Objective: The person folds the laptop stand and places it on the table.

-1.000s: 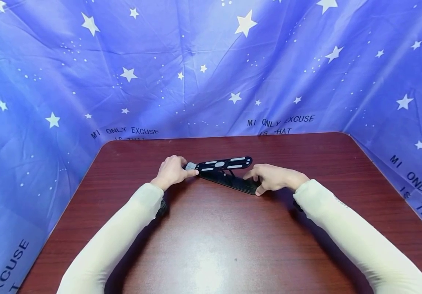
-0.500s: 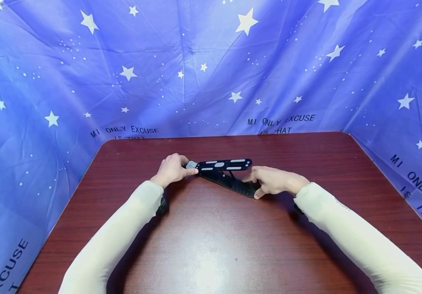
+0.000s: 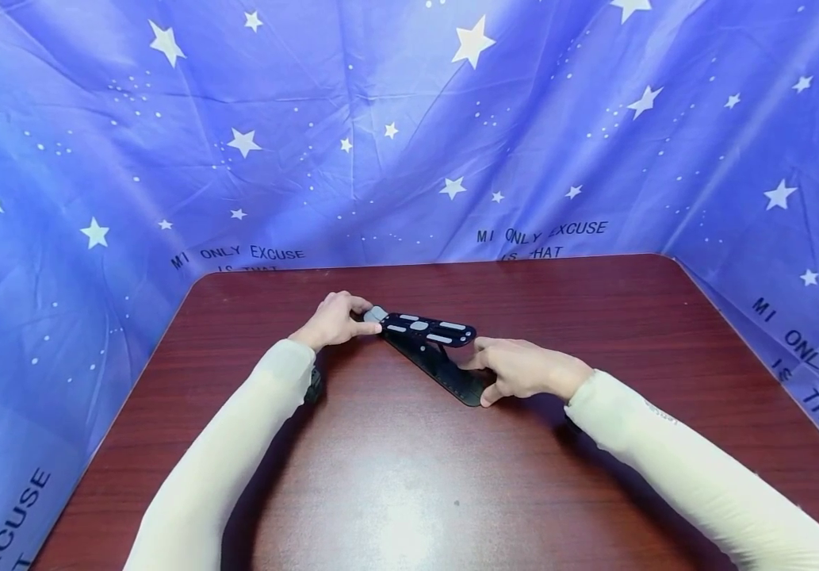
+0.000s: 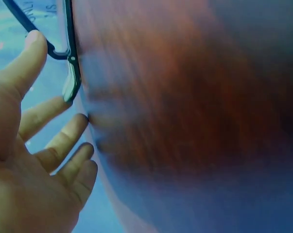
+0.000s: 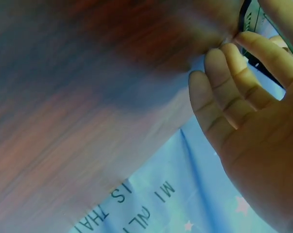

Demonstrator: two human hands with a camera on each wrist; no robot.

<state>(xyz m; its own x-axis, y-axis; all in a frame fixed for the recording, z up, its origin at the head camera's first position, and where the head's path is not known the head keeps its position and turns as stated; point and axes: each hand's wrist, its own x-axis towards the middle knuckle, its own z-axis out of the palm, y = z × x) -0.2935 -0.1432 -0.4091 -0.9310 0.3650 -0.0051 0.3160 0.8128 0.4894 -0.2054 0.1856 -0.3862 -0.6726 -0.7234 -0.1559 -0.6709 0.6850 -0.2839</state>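
A black folding stand [image 3: 432, 328] lies on the table in the head view, its upper plate raised at an angle over a longer lower plate [image 3: 445, 379]. Pale grey pads line the upper plate, and a thin strut shows between the two plates. At the left, hinged end, my left hand [image 3: 334, 321] holds the stand between thumb and fingers. My right hand [image 3: 523, 366] pinches the lower plate's far right end, thumb on the near edge. In the left wrist view, the thumb is by the upper plate and the index fingertip meets the grey end piece [image 4: 71, 83].
The reddish-brown wooden table [image 3: 380, 460] extends around the stand on all sides. Behind and beside it hangs a blue cloth [image 3: 352, 159] with white stars and printed lettering.
The stand's right end has swung toward me, my right hand moving with it. Its left end has stayed almost in place under my left hand.
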